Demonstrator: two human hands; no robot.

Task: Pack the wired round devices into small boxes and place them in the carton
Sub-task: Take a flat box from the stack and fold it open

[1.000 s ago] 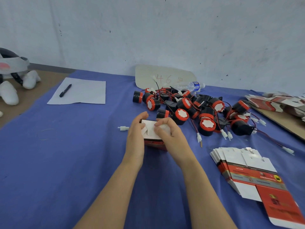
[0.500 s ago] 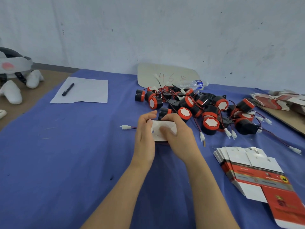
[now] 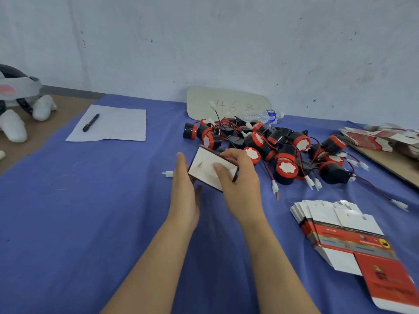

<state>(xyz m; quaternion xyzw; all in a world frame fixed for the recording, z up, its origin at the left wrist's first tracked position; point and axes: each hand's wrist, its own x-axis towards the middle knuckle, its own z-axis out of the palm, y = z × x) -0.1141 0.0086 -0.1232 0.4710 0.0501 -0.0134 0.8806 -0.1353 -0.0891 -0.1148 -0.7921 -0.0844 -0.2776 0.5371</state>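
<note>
A small box (image 3: 205,168) with its white closed end facing me is tilted and lifted off the blue table (image 3: 90,223). My right hand (image 3: 242,182) grips it, thumb across the white face and fingers curled over its top. My left hand (image 3: 184,189) lies flat against the box's left side with straight fingers. A white connector (image 3: 168,174) pokes out just left of that hand. Behind the box is a pile of black-and-red round devices (image 3: 283,152) with red-black wires. No carton is in view.
A stack of flat unfolded boxes (image 3: 344,236) lies at the right front, more flat boxes (image 3: 383,138) on a board at far right. Paper (image 3: 113,123) with a pen (image 3: 90,122), a water bottle (image 3: 263,116), a numbered card (image 3: 226,103) and a white headset (image 3: 15,103) sit farther back.
The box's flaps were pressed shut on the table; now the closed box is lifted and tilted, white end toward me. The left hand has gone from gripping to lying flat beside it.
</note>
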